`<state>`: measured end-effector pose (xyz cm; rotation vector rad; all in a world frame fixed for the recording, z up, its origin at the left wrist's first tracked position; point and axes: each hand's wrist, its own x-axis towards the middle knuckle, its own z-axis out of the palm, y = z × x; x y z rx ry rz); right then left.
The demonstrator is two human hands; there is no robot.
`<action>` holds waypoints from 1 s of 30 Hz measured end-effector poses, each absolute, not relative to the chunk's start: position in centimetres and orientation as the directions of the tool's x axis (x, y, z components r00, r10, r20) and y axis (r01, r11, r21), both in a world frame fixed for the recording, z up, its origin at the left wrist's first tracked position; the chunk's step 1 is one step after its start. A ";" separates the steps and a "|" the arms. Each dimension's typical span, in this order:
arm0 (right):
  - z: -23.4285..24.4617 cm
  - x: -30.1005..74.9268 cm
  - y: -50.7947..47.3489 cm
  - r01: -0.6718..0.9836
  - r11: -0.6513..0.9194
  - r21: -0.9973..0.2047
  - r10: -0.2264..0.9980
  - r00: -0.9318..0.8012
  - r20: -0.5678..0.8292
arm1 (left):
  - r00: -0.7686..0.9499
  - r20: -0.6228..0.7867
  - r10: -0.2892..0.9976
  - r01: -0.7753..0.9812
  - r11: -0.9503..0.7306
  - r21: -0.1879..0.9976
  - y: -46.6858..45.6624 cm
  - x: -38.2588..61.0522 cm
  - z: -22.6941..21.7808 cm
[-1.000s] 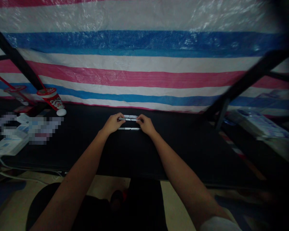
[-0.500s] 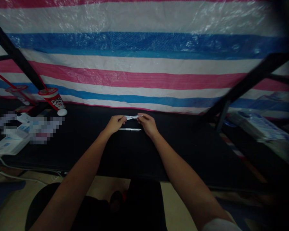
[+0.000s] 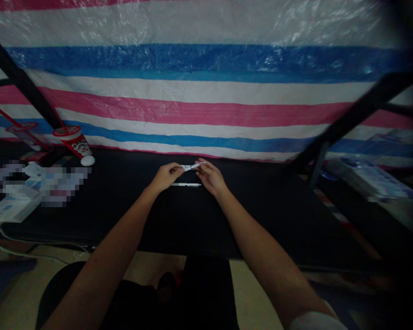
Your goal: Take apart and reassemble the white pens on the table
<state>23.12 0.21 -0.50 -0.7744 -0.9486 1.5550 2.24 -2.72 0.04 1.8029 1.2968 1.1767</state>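
Between my two hands is a small, thin white strip [image 3: 188, 168], perhaps paper or a wrapper; its kind is too small to make out. My left hand [image 3: 167, 176] pinches its left end between thumb and fingers. At the other end, my right hand [image 3: 211, 176] grips it, and that end tilts upward. A silver pen [image 3: 187, 184] lies flat on the black table [image 3: 261, 215], just on my side of the hands. The pen's left tip is close to my left hand, apart from the strip.
At the back left stand a red-and-white cup [image 3: 76, 141] with a straw and a clear cup [image 3: 27, 135]. A white egg-shaped thing [image 3: 87, 161] lies beside them. White boxes [image 3: 15, 206] and a cable [image 3: 12, 243] are at left. Wrapped packs [image 3: 378, 178] lie right, beyond a black post [image 3: 347, 114].
The strip's right end has turned up, and the strip looks more bent. My right hand has shifted slightly with it; the pen stays on the table.
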 end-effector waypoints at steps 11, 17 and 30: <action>-0.6 22.9 0.1 -0.479 -0.011 -0.878 0.981 -0.174 0.082 | 0.119 0.257 0.959 0.373 -0.283 0.883 -2.8 2.0 0.4; -0.5 22.7 -0.1 -0.468 -0.009 -0.884 0.978 -0.188 0.090 | 0.121 0.260 0.958 0.321 -0.286 0.903 -2.8 1.8 0.6; -0.7 22.5 -0.1 -0.486 0.001 -0.874 0.961 -0.240 0.135 | 0.243 0.047 0.969 0.221 -0.103 0.970 -2.9 1.1 1.6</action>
